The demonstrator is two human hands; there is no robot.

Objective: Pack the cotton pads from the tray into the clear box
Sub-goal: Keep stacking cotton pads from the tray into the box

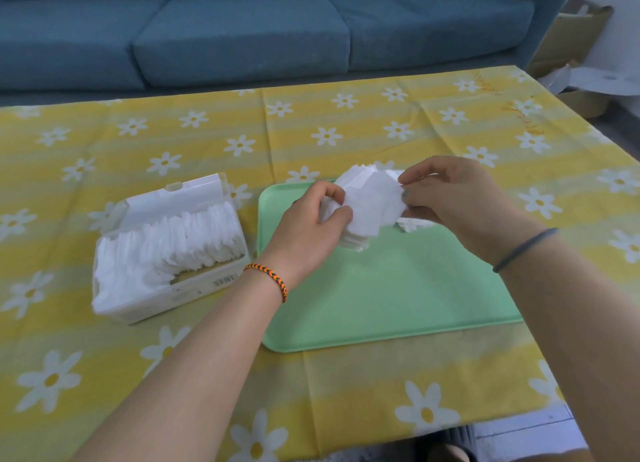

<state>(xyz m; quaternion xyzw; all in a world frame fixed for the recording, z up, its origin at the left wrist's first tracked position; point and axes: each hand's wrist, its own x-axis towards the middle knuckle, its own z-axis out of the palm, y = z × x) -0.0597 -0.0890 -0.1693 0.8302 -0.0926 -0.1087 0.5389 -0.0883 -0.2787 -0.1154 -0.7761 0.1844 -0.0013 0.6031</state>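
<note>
- My left hand (311,219) curls its fingers and thumb round one end of a loose bundle of cotton pads (369,203); my right hand (450,198) pinches the opposite end.
- The bundle: thin, white, square-cornered pads, fanned and uneven, held just above the far part of the green tray (398,295).
- A few more white pads (414,224) lie on the tray beneath my right hand.
- The clear box (166,250), lid raised, stands beside the tray on its left, filled with upright white pads in a leaning row.
- Tray and box rest on a yellow daisy-print tablecloth (346,129).
</note>
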